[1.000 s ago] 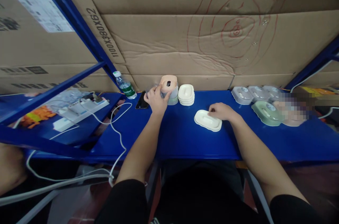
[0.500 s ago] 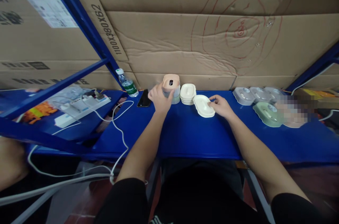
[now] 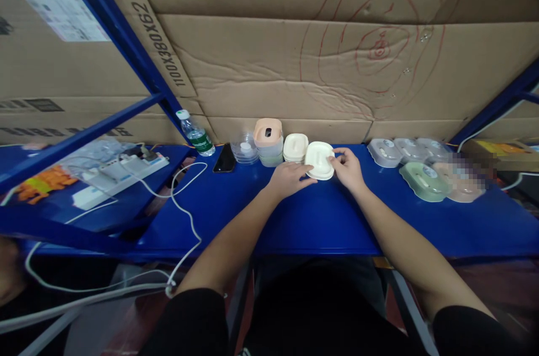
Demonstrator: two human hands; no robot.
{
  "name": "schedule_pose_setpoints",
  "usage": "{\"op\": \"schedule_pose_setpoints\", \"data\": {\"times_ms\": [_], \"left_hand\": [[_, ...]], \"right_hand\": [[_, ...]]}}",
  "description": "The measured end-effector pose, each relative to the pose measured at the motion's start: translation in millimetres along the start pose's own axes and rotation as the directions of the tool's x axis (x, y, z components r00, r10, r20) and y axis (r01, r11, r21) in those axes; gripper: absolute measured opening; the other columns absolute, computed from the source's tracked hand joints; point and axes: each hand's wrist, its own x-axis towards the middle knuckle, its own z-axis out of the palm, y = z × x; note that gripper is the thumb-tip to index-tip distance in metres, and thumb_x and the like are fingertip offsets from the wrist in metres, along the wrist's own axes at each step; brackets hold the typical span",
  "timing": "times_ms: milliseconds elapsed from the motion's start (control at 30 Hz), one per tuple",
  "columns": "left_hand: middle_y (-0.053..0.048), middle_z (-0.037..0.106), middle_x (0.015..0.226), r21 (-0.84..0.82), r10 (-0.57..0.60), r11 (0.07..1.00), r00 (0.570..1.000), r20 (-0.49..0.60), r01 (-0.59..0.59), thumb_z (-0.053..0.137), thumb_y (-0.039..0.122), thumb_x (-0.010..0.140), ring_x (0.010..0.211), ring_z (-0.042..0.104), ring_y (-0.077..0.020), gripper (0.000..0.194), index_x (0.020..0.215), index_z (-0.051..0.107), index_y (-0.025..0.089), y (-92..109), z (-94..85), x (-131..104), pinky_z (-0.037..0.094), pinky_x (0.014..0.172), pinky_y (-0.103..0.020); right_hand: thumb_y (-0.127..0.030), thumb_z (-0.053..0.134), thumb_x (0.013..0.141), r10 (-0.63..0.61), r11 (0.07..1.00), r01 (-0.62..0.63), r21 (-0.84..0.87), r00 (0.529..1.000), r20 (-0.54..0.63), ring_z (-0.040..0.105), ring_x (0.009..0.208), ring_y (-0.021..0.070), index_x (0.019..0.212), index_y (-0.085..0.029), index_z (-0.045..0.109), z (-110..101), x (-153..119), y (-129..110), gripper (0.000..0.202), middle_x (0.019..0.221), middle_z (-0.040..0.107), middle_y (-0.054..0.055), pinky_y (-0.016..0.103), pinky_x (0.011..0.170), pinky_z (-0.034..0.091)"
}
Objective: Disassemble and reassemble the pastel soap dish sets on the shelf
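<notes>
Between my two hands is a cream plastic lid (image 3: 320, 159), its rounded-square face toward me. My right hand (image 3: 348, 170) pinches it at the right edge with thumb and fingers. At the lower left corner, my left hand (image 3: 291, 179) has its thumb and fingertips closed on the rim. A stack of similar cream lids (image 3: 296, 144) stands just behind and left of it, partly covered by my left hand. Further left is a pile of clear food containers (image 3: 270, 153) topped by a peach lid (image 3: 268, 130) with a dark slot.
Clear plastic containers (image 3: 244, 149), a black phone (image 3: 224, 159) and a water bottle (image 3: 197, 136) stand left on the blue table (image 3: 311, 227). Several lidded containers (image 3: 425, 181) sit at the right. White cables (image 3: 191, 213) cross the left side, near a power strip (image 3: 122, 179). Cardboard rises behind.
My left hand has left the peach-topped pile and come right, onto the cream lid. The lid has shifted slightly left and turned in my right hand.
</notes>
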Motion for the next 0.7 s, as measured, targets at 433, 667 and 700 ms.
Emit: {"op": "schedule_pose_setpoints", "data": {"times_ms": [433,667,700], "left_hand": [[-0.009,0.081,0.111,0.197,-0.598,0.789,0.801,0.030,0.582,0.062,0.047,0.101,0.101,0.076,-0.0252,0.040,0.131,0.071,0.023,-25.2,-0.8,6.9,0.054,0.078,-0.030],[-0.010,0.080,0.113,0.300,-0.696,0.706,0.708,0.123,0.642,0.049,0.042,0.106,0.105,0.076,-0.0293,0.044,0.145,0.063,0.026,-23.7,-4.4,8.6,0.055,0.084,-0.036],[-0.010,0.080,0.114,0.308,-0.699,0.702,0.704,0.126,0.642,0.047,0.041,0.107,0.105,0.076,-0.0293,0.044,0.146,0.062,0.026,-23.3,-3.9,8.3,0.055,0.084,-0.036]], "right_hand": [[-0.054,0.078,0.084,-0.052,0.997,0.022,0.079,0.919,0.390,0.079,0.084,0.0245,0.170,-0.030,0.019,32.1,18.2,25.2,0.107,0.163,0.046,0.019,0.050,0.088,0.064],[-0.050,0.073,0.088,-0.053,0.998,0.057,-0.005,0.955,0.292,0.076,0.067,0.0216,0.149,-0.023,0.057,14.1,11.8,26.5,0.069,0.130,0.075,0.017,0.046,0.075,0.066],[-0.049,0.072,0.088,-0.057,0.997,0.069,-0.030,0.952,0.299,0.076,0.068,0.0215,0.146,-0.023,0.060,12.5,10.8,24.9,0.064,0.127,0.076,0.016,0.045,0.074,0.065]]}}
